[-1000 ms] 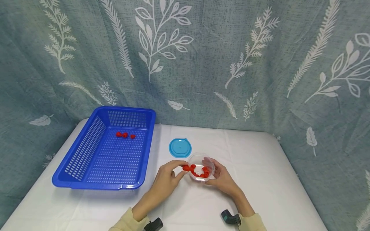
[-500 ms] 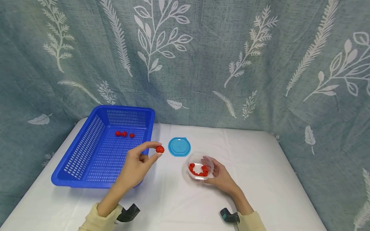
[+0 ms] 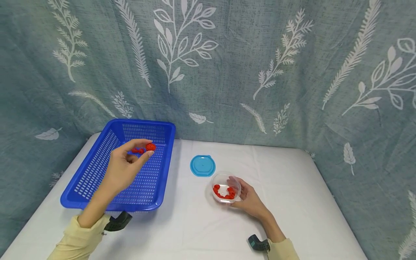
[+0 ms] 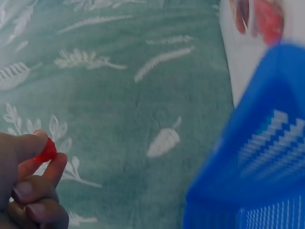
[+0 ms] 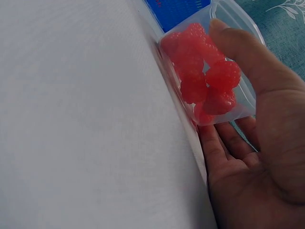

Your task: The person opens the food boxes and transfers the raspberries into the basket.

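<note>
A red raspberry (image 3: 151,147) is pinched between the thumb and index finger of my left hand (image 3: 122,169), above the blue plastic basket (image 3: 167,168). Beyond those fingers, other raspberries (image 3: 141,151) lie on the basket floor, partly hidden. My right hand (image 3: 249,201) holds a small clear plastic container (image 3: 222,176) from its right side, on the white cloth. Several raspberries (image 5: 221,76) sit inside it, seen through the wall in the right wrist view, where the thumb lies along the container. The left wrist view also has the pinched raspberry (image 4: 46,151).
A light-blue lid (image 3: 203,165) lies flat behind the container, between it and the basket's right side. White cloth (image 3: 276,169) covers the table. A green leaf-patterned curtain (image 3: 227,72) hangs at the back and along both sides.
My left hand has moved left and away from the container to over the basket, still pinching the raspberry. The right hand and container have stayed in place.
</note>
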The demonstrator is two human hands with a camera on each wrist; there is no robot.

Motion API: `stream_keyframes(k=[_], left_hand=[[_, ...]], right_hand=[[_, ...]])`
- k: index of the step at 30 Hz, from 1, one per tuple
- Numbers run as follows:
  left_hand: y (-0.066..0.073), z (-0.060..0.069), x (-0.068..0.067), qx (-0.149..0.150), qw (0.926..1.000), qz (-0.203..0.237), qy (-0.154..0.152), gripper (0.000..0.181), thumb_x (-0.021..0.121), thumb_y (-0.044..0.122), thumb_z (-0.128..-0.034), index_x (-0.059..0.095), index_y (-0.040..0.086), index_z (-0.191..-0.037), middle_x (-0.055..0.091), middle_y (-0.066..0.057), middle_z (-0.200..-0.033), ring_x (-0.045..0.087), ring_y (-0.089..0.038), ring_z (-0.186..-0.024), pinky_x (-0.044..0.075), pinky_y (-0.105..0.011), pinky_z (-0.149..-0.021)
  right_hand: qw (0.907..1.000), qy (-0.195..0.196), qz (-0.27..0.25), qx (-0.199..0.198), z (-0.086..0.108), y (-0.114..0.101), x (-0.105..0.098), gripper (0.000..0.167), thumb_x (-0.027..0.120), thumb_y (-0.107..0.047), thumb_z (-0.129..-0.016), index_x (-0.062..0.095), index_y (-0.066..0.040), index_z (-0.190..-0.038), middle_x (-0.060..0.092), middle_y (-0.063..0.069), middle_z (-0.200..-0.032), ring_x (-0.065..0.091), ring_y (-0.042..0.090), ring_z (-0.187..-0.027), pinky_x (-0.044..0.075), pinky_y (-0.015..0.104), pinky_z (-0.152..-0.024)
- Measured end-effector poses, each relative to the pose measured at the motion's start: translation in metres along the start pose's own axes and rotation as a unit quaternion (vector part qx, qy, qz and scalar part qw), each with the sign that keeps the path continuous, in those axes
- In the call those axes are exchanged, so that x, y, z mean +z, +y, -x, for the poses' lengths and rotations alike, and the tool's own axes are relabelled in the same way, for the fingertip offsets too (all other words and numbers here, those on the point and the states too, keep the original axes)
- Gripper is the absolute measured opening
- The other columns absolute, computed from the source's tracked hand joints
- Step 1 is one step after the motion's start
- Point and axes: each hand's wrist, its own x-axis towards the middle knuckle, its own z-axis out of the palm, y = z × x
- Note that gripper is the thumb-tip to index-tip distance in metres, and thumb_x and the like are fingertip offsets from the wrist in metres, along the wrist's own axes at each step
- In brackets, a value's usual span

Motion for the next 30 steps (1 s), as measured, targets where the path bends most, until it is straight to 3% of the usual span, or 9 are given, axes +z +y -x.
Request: stream_keyframes(k=[4, 8, 12, 17, 20, 25, 30], left_hand=[[-0.017, -0.017, -0.010, -0.012, 0.9995, -0.021, -0.020, 0.025, 0.070, 0.009, -0.0961, 0.070, 0.008, -0.121, 0.071, -0.011, -0.106, 0.026, -0.008, -0.038, 0.024, -0.028, -0.035], [-0.039, -0.033, -0.016, -0.028, 0.9965, -0.066, -0.042, 0.028, 0.070, 0.018, -0.0980, 0.069, 0.005, -0.122, 0.072, -0.014, -0.111, 0.051, 0.002, -0.053, 0.042, -0.021, -0.045], [-0.061, -0.043, -0.021, -0.048, 0.9907, -0.107, -0.069, 0.030, 0.068, 0.022, -0.0992, 0.069, 0.002, -0.122, 0.072, -0.016, -0.113, 0.067, -0.008, -0.077, 0.053, -0.022, -0.060], [-0.084, -0.053, -0.030, -0.079, 0.9815, -0.113, -0.133, 0.027, 0.068, 0.016, -0.0985, 0.069, 0.000, -0.121, 0.072, -0.018, -0.112, 0.066, -0.029, -0.100, 0.053, -0.026, -0.074], [-0.097, -0.057, -0.036, -0.104, 0.9754, -0.104, -0.164, 0.029, 0.070, 0.014, -0.0968, 0.068, -0.002, -0.122, 0.071, -0.020, -0.113, 0.064, -0.036, -0.108, 0.053, -0.036, -0.082], [-0.120, -0.061, -0.041, -0.137, 0.9692, -0.098, -0.179, 0.034, 0.073, 0.014, -0.0949, 0.067, -0.005, -0.122, 0.069, -0.023, -0.116, 0.062, -0.039, -0.112, 0.051, -0.046, -0.090], [-0.139, -0.064, -0.042, -0.149, 0.9645, -0.116, -0.185, 0.031, 0.077, 0.009, -0.0907, 0.069, -0.006, -0.117, 0.071, -0.023, -0.110, 0.063, -0.037, -0.105, 0.051, -0.036, -0.083]], right_hand=[[1.0000, 0.000, -0.008, -0.004, -0.001, 0.000, -0.001, 0.090, 0.087, -0.004, -0.076, 0.040, -0.010, -0.154, 0.049, 0.012, -0.154, 0.037, 0.031, -0.149, 0.034, 0.022, -0.112], [0.9999, -0.001, -0.013, -0.007, -0.001, 0.000, -0.002, 0.091, 0.086, -0.003, -0.076, 0.040, -0.009, -0.154, 0.049, 0.013, -0.154, 0.036, 0.031, -0.149, 0.034, 0.020, -0.111], [1.0000, -0.002, -0.007, -0.004, -0.001, 0.001, -0.001, 0.091, 0.086, -0.005, -0.077, 0.039, -0.009, -0.155, 0.049, 0.012, -0.154, 0.036, 0.031, -0.149, 0.034, 0.023, -0.112], [1.0000, 0.003, 0.001, 0.004, 0.000, 0.001, -0.001, 0.092, 0.087, -0.006, -0.077, 0.040, -0.010, -0.155, 0.050, 0.011, -0.154, 0.037, 0.030, -0.149, 0.034, 0.028, -0.113], [1.0000, 0.005, 0.003, 0.007, 0.000, 0.001, -0.001, 0.091, 0.088, -0.007, -0.076, 0.040, -0.011, -0.154, 0.050, 0.010, -0.154, 0.037, 0.030, -0.149, 0.034, 0.030, -0.114], [1.0000, 0.003, 0.003, 0.004, -0.001, 0.000, -0.001, 0.091, 0.088, -0.006, -0.076, 0.041, -0.011, -0.154, 0.051, 0.010, -0.153, 0.037, 0.030, -0.149, 0.034, 0.031, -0.114], [1.0000, 0.001, -0.002, 0.003, -0.001, -0.001, -0.001, 0.090, 0.087, -0.005, -0.076, 0.041, -0.010, -0.154, 0.050, 0.011, -0.153, 0.037, 0.031, -0.148, 0.035, 0.029, -0.113]])
